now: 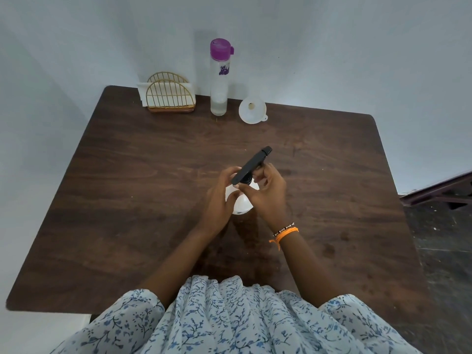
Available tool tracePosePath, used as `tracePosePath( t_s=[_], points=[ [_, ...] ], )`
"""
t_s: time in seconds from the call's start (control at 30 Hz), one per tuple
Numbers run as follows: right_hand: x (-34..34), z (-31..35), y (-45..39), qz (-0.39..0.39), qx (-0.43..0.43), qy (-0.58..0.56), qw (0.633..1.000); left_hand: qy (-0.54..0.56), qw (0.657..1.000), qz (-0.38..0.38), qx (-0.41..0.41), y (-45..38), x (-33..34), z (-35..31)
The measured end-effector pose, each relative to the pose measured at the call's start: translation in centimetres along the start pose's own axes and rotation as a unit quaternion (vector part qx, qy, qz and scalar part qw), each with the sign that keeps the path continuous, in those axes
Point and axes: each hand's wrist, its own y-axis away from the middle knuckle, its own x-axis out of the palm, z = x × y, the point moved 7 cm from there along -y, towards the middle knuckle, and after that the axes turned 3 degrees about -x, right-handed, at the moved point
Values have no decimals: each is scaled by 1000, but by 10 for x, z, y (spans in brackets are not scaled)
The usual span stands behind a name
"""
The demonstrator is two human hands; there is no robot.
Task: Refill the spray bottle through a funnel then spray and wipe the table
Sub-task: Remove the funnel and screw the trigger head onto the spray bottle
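A white spray bottle (242,203) with a black trigger head (251,164) stands at the middle of the dark wooden table (127,200). My left hand (219,200) grips the bottle's white body from the left. My right hand (265,194) holds the black head, fingers curled round its neck and trigger. A white funnel (252,109) lies on the table at the back, right of a tall clear water bottle (219,80) with a purple lid. A gold wire holder with white napkins (168,97) stands at the back left.
The table's back edge meets a pale wall. A dark floor (444,251) and a dark frame lie beyond the table's right edge. Faint stains mark the table's right front part.
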Motion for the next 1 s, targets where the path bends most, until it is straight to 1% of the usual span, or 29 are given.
tracePosePath(
  t_s=[0.17,0.33,0.47,0.57,0.63,0.73,0.87,1.0],
  points=[
    [2,-3,6,-12,6,-30,999,-15,1000,-2,-3,0,2,6],
    [-6,2,10,1,-24,-26,999,-25,1000,-8,-14,0,4,8],
    [-3,8,8,29,-70,36,996,-30,999,-5,-22,0,5,9],
    [0,9,5,39,-79,35,996,-39,999,8,-15,-1,5,9],
    [-1,6,5,30,-62,20,997,-47,999,15,-18,-1,5,12],
    [-3,0,5,-1,-19,-6,1000,-30,999,14,-18,0,6,13],
    [0,-2,7,-31,13,-9,999,-56,998,22,-11,-1,7,12],
    [0,-5,14,-23,22,-52,998,-19,1000,16,3,0,5,10]
  ],
)
